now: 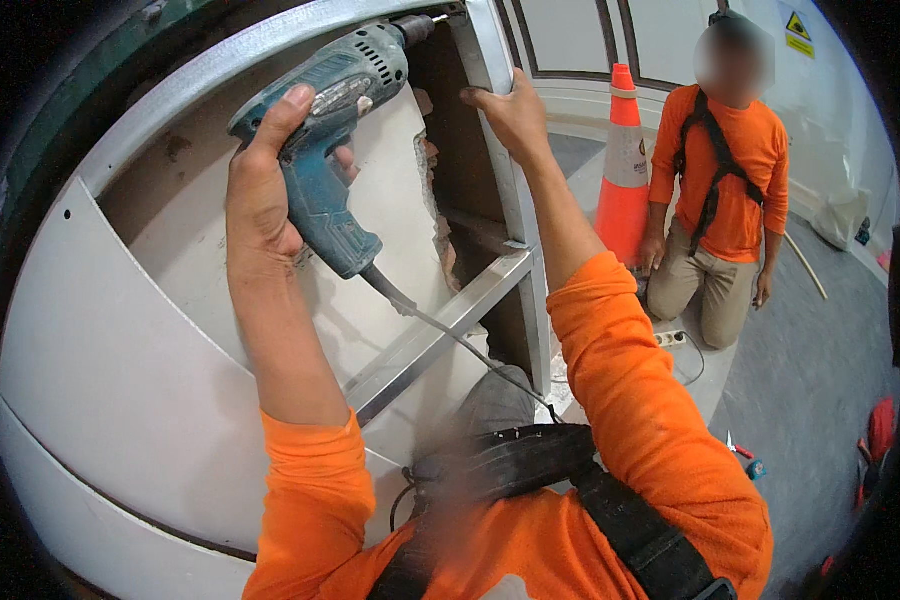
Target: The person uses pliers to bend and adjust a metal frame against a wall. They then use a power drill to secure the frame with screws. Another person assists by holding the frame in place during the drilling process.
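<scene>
My left hand (260, 190) is wrapped round a blue-green power drill (322, 205), which is raised and tilted up to the right. Its chuck (415, 28) and bit reach the upper corner of a metal frame; whether the bit has entered the metal cannot be made out. My right hand (518, 120) grips the upright metal stud (487, 50) just below that corner, with the thumb on its near side. From the drill's handle a grey cord (450, 335) runs down past a metal crosspiece (440, 322) toward my body.
White panels (120, 350) cover the left side. Behind the frame is a broken-edged white board (390, 190). To the right, a person in orange (725, 180) kneels beside an orange-and-white cone (625, 170). A power strip (672, 339) and small tools (742, 452) lie on the floor.
</scene>
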Motion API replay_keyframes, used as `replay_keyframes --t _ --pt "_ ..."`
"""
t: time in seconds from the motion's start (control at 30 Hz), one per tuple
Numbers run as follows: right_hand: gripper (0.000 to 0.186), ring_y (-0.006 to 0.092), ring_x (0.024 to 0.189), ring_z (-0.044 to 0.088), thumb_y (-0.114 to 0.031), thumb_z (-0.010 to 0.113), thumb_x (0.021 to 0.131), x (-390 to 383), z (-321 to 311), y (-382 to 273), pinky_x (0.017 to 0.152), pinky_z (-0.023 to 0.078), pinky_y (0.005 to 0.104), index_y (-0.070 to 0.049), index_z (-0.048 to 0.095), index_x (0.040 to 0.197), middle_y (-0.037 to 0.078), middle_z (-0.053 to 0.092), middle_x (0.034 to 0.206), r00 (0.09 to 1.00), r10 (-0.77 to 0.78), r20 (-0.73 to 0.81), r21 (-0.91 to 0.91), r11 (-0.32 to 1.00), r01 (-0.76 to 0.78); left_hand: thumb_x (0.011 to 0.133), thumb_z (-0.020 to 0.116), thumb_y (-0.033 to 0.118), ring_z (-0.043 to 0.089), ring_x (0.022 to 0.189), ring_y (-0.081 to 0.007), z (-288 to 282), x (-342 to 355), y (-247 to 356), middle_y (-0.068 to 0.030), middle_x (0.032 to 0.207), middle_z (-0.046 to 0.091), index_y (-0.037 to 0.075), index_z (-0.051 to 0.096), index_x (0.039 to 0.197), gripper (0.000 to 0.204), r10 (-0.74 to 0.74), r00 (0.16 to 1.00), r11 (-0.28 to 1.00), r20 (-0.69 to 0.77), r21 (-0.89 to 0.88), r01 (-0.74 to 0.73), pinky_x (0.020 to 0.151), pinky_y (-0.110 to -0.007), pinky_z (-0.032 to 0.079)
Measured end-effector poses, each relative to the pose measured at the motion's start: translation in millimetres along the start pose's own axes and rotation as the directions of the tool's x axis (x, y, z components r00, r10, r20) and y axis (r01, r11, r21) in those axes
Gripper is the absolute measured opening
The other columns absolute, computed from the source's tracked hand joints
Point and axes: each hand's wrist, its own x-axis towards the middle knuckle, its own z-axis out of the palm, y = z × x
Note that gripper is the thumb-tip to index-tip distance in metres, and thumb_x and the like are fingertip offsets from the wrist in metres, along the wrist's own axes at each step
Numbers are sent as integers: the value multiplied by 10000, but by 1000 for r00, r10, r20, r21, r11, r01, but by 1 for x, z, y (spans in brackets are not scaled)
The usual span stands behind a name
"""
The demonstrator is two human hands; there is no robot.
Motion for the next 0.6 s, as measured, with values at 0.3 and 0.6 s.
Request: replay_keyframes --t 0.3,0.6 --pt "606 388 945 687 -368 808 708 4 3 -2 841 519 437 2 613 1147 239 708 984 1000 -29 0 -35 999 29 819 772 351 651 586 -164 44 19 -37 -93 780 681 -10 673 984 409 30 998 959 -46 282 -16 578 -307 561" --pt "566 338 909 683 -357 803 741 -9 1 2 837 512 415 12 618 1129 220 704 953 999 -40 -24 33 999 40 878 662 391 687 736 -229 1 -14 -29 -159 961 696 -42 610 1155 517 154 980 988 -124 22 -152 669 -380 584"
